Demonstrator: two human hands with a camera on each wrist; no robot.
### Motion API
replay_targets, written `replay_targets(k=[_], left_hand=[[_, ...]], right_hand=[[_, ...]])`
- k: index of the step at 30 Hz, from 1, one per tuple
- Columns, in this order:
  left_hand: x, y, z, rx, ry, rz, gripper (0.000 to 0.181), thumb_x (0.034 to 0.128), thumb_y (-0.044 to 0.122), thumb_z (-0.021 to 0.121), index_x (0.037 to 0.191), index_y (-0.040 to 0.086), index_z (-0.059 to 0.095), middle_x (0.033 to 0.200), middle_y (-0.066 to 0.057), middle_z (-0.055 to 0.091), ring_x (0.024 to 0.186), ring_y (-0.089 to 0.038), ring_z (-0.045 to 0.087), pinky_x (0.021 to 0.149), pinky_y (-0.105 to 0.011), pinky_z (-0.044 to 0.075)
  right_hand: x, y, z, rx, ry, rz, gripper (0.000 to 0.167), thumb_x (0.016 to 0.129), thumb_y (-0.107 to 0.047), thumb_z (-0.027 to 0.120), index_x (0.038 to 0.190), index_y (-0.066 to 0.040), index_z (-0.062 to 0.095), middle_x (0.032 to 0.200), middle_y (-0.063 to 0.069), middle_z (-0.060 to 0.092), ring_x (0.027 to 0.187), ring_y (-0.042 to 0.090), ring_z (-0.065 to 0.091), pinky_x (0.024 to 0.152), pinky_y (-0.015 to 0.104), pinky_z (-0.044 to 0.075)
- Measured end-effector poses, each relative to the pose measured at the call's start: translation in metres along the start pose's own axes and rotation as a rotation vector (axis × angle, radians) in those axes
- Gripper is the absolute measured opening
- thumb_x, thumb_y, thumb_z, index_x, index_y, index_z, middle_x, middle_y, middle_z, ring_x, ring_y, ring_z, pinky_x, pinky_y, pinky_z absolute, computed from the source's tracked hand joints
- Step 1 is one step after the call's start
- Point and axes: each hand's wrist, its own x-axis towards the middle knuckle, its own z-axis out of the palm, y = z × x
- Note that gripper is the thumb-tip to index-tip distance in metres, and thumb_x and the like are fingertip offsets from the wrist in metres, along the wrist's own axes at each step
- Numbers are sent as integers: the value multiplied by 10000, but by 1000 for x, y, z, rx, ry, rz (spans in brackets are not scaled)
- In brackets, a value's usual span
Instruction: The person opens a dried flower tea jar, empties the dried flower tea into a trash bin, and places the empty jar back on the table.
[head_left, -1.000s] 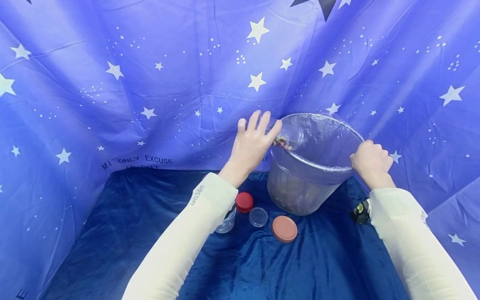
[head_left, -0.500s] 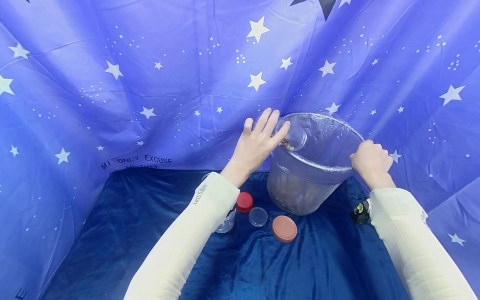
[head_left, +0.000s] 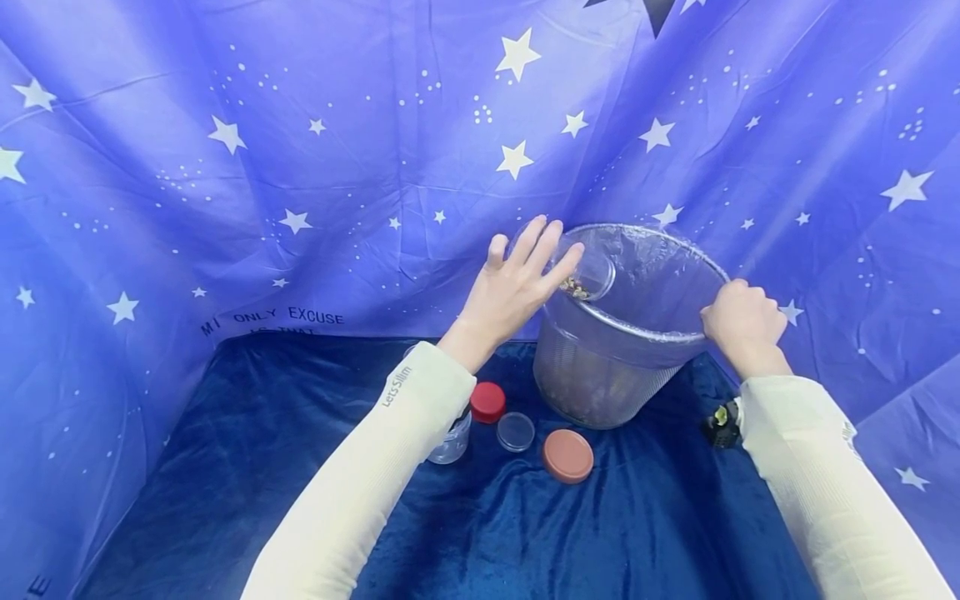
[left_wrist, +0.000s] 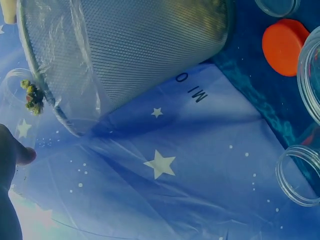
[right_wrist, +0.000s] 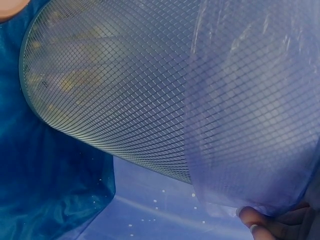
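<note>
My left hand (head_left: 517,283) holds a clear jar (head_left: 602,268) tipped on its side, its mouth over the left rim of a mesh wastebasket (head_left: 607,375). Small dried yellowish-green bits (left_wrist: 32,97), perhaps flower buds, lie inside near the jar's mouth. The hand hides the back part of the jar. My right hand (head_left: 742,321) grips the wastebasket's right rim, where a clear plastic liner (right_wrist: 240,125) folds over the edge. Through the mesh, blurred yellowish material shows near the bottom in the right wrist view.
Left of the wastebasket stand a red lid (head_left: 487,402), a flat clear lid (head_left: 516,432) and a pinkish-orange lid (head_left: 567,456). A clear jar (head_left: 450,448) is partly behind the left sleeve; another open jar (left_wrist: 300,175) shows in the left wrist view. Starry cloth (head_left: 360,183) hangs behind.
My left hand has moved slightly right, bringing the jar's mouth further over the wastebasket. The dried bits have shifted toward the mouth. My right hand has kept its grip on the rim.
</note>
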Motion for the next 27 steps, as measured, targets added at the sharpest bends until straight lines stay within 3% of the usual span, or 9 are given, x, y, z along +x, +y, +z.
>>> replay_targets(k=[8, 14, 19, 27], left_hand=[[-4, -1, -1, -38, -81, -32, 406, 1018, 126, 421, 1350, 324, 544, 1354, -37, 562, 1282, -216, 483, 886, -433, 268], [-6, -1, -3, -122, -153, -71, 472, 925, 184, 573, 1380, 296, 518, 1358, -65, 549, 1286, -239, 472, 907, -456, 266], [-8, -1, -3, -194, -183, -125, 464, 874, 155, 589, 1328, 233, 534, 1322, -87, 567, 1236, -266, 495, 916, -466, 295], [-6, -2, -3, -221, -227, -175, 410, 849, 182, 612, 1255, 201, 564, 1245, -105, 608, 1112, -276, 547, 907, -455, 343]], right_hand=[[0, 1, 0, 1, 10, -7, 596, 934, -266, 518, 1195, 261, 425, 1124, 499, 502, 1031, 643, 523, 773, 638, 463], [0, 1, 1, 0, 13, -10, 591, 931, -264, 516, 1186, 262, 429, 1118, 501, 503, 1025, 646, 524, 766, 639, 465], [0, 1, 1, 1, 15, -9, 587, 924, -256, 512, 1185, 263, 431, 1119, 502, 502, 1025, 646, 524, 765, 640, 464], [-2, -1, -1, -2, 11, -6, 604, 929, -263, 512, 1202, 267, 421, 1133, 500, 496, 1038, 646, 518, 788, 644, 465]])
